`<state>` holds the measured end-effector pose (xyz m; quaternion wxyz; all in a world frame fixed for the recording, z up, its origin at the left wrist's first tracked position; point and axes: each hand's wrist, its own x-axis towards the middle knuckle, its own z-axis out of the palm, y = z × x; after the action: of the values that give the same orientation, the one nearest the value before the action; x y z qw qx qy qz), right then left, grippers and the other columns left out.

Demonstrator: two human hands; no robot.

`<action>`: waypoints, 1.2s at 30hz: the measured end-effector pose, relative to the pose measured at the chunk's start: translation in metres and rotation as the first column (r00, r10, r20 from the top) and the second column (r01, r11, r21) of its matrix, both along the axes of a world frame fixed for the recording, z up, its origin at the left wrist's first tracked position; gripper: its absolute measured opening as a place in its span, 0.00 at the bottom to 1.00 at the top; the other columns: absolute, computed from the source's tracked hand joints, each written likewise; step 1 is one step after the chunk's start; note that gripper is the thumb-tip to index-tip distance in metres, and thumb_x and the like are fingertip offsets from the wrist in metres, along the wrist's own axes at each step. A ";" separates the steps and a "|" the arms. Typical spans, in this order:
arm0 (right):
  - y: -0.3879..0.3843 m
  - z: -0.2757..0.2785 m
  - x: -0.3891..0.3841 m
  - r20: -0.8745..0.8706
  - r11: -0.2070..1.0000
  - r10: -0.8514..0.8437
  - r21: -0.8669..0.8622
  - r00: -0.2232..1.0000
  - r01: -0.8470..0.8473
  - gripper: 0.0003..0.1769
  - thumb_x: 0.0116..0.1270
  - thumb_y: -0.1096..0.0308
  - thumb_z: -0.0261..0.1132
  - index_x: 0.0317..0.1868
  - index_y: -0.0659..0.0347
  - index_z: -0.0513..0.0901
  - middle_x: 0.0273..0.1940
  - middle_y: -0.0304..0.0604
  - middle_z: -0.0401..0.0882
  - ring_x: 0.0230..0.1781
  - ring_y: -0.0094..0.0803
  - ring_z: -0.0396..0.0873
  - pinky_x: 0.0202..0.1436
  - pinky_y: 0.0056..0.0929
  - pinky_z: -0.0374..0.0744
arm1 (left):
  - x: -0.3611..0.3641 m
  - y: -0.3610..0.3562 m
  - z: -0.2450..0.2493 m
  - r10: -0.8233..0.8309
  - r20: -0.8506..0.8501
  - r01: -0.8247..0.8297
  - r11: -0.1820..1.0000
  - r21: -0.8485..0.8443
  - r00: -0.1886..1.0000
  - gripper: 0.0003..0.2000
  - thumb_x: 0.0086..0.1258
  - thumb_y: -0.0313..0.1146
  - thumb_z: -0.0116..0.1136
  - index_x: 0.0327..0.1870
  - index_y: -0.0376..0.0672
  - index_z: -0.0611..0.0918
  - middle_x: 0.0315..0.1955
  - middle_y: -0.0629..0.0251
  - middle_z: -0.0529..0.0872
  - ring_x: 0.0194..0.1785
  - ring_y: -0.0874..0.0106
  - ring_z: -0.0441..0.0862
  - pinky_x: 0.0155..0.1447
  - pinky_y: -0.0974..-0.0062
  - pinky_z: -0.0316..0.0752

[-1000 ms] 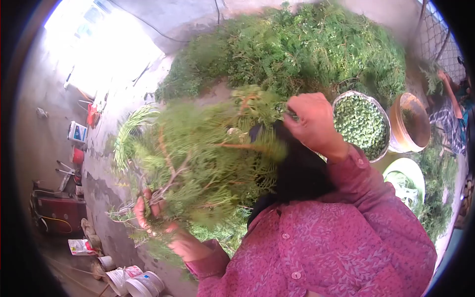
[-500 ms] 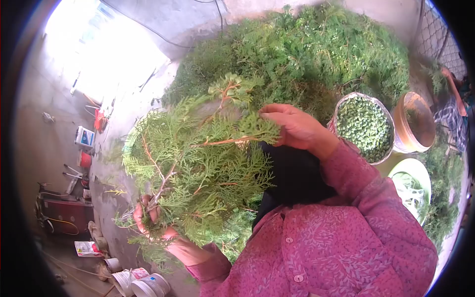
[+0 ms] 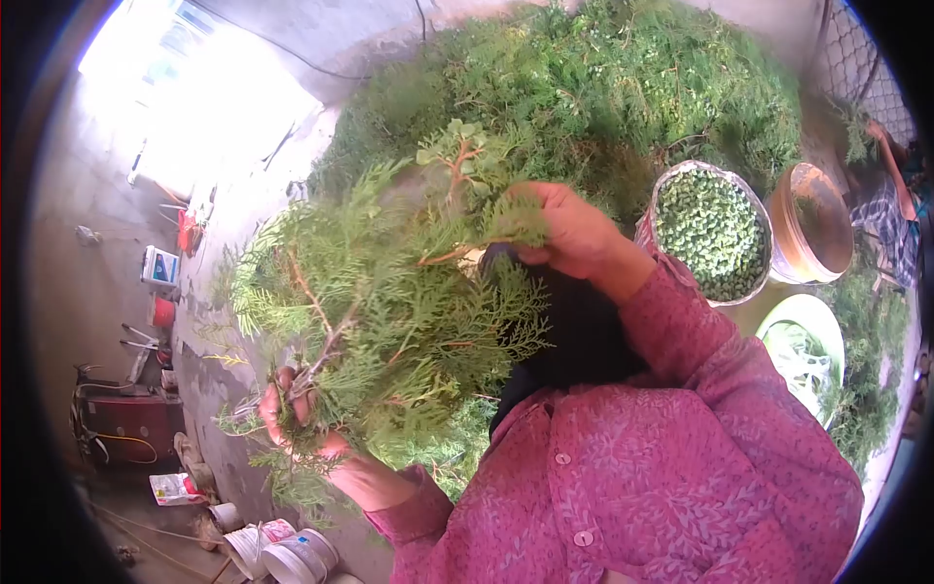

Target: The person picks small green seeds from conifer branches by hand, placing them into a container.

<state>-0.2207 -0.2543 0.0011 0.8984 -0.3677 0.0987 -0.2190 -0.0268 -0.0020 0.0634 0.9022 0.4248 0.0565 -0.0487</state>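
My left hand [image 3: 288,417] is closed around the woody stems of a leafy arborvitae branch [image 3: 375,321], holding it up in front of me. Flat, scaly green sprays fan out from the stems. At the upper right of the branch, my right hand [image 3: 574,232] has its thumb and fingers pinched together on a twig, and leaves partly hide the fingertips. A cluster of pale green cones [image 3: 462,156] sits at the branch's top, just left of my right hand.
A large heap of cut greenery [image 3: 623,88] lies behind. To my right stand a bucket of small green cones [image 3: 710,234], a tan bucket [image 3: 812,219] and a pale green basin [image 3: 803,360]. Another person's arm [image 3: 893,170] shows at far right. White buckets [image 3: 282,555] lie lower left.
My right hand has shifted slightly along the twigs near the branch's top, and the sprays have swayed. My left hand keeps its grip on the stems. The view has moved a little.
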 end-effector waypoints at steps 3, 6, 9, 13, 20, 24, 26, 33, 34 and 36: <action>-0.001 -0.004 -0.001 -0.018 0.989 -0.147 -0.036 0.989 0.147 0.05 0.60 0.73 0.60 0.36 0.61 0.75 0.24 0.31 0.70 0.16 0.15 0.64 0.15 0.14 0.59 | 0.023 0.020 -0.025 -0.613 0.436 0.573 0.785 0.236 0.659 0.11 0.63 0.37 0.49 0.33 0.35 0.72 0.05 0.77 0.57 0.10 0.82 0.51 0.13 0.81 0.45; 0.001 -0.001 -0.003 -0.079 0.950 -0.313 -0.002 0.947 0.313 0.04 0.61 0.74 0.59 0.37 0.62 0.73 0.23 0.32 0.69 0.15 0.15 0.61 0.15 0.13 0.58 | 0.003 0.005 -0.020 -0.457 0.176 0.439 0.889 0.131 0.872 0.12 0.62 0.37 0.50 0.32 0.34 0.73 0.05 0.77 0.56 0.09 0.81 0.51 0.13 0.82 0.45; -0.030 -0.012 -0.021 -0.025 0.895 -0.425 0.137 0.905 0.424 0.04 0.62 0.72 0.59 0.35 0.63 0.72 0.23 0.34 0.69 0.15 0.15 0.61 0.15 0.13 0.58 | -0.006 0.002 -0.017 -0.384 0.058 0.387 0.921 -0.046 0.921 0.11 0.61 0.36 0.52 0.31 0.34 0.73 0.05 0.76 0.57 0.09 0.81 0.52 0.13 0.82 0.46; -0.063 -0.006 -0.056 0.113 0.798 -0.512 0.429 0.852 0.423 0.07 0.61 0.69 0.60 0.33 0.61 0.71 0.28 0.42 0.71 0.18 0.17 0.65 0.13 0.13 0.63 | 0.011 0.010 -0.021 0.116 0.117 -0.123 0.991 0.056 0.986 0.12 0.60 0.35 0.52 0.32 0.32 0.73 0.07 0.73 0.60 0.08 0.81 0.51 0.12 0.81 0.45; -0.022 0.045 -0.036 0.010 0.984 -0.126 -0.129 0.992 0.126 0.04 0.59 0.70 0.62 0.33 0.60 0.76 0.24 0.36 0.73 0.21 0.16 0.67 0.13 0.12 0.59 | 0.030 0.025 -0.040 -0.223 0.518 0.258 0.966 0.005 0.825 0.09 0.61 0.32 0.50 0.28 0.32 0.73 0.15 0.66 0.68 0.09 0.82 0.54 0.13 0.84 0.46; -0.005 0.060 -0.014 -0.279 0.715 -0.189 -0.696 0.942 -0.063 0.15 0.57 0.59 0.65 0.34 0.65 0.81 0.26 0.36 0.77 0.26 0.19 0.71 0.28 0.20 0.70 | 0.027 0.026 -0.034 -0.193 0.427 0.184 0.981 0.063 0.883 0.10 0.59 0.33 0.51 0.31 0.32 0.72 0.13 0.68 0.67 0.09 0.82 0.53 0.13 0.84 0.47; -0.005 0.053 -0.008 -0.276 0.670 -0.147 -0.734 0.950 -0.110 0.20 0.55 0.55 0.66 0.35 0.66 0.81 0.28 0.35 0.79 0.29 0.19 0.72 0.36 0.21 0.71 | 0.020 0.024 -0.023 -0.416 0.325 0.421 0.905 0.058 0.849 0.11 0.59 0.35 0.52 0.31 0.33 0.73 0.11 0.69 0.66 0.10 0.82 0.54 0.14 0.85 0.48; 0.011 0.036 0.000 -0.242 0.706 0.042 -0.679 0.969 -0.201 0.13 0.53 0.61 0.68 0.32 0.63 0.81 0.23 0.29 0.74 0.25 0.15 0.68 0.29 0.18 0.67 | 0.047 0.031 -0.034 -0.717 0.556 0.859 0.511 0.011 0.420 0.18 0.68 0.36 0.42 0.48 0.25 0.68 0.18 0.66 0.71 0.15 0.81 0.62 0.15 0.84 0.55; 0.016 0.029 0.004 -0.147 0.781 -0.038 -0.621 0.988 -0.062 0.11 0.53 0.64 0.67 0.32 0.62 0.80 0.22 0.29 0.73 0.23 0.15 0.66 0.26 0.18 0.65 | 0.032 0.028 -0.028 -0.614 0.438 0.680 0.733 0.007 0.657 0.15 0.64 0.35 0.47 0.41 0.28 0.71 0.13 0.70 0.66 0.13 0.81 0.58 0.15 0.83 0.51; 0.018 0.028 0.006 -0.060 0.837 -0.115 -0.544 0.992 0.064 0.09 0.54 0.66 0.66 0.32 0.62 0.79 0.21 0.29 0.72 0.20 0.14 0.65 0.22 0.18 0.64 | 0.017 0.019 -0.025 -0.424 0.315 0.434 0.900 0.041 0.849 0.12 0.59 0.34 0.52 0.34 0.31 0.75 0.08 0.73 0.62 0.10 0.81 0.54 0.15 0.83 0.46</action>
<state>-0.2146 -0.2359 0.0287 0.7417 -0.6104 0.0903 -0.2628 -0.0102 0.0168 0.0383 0.8722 0.4148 -0.1856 -0.1809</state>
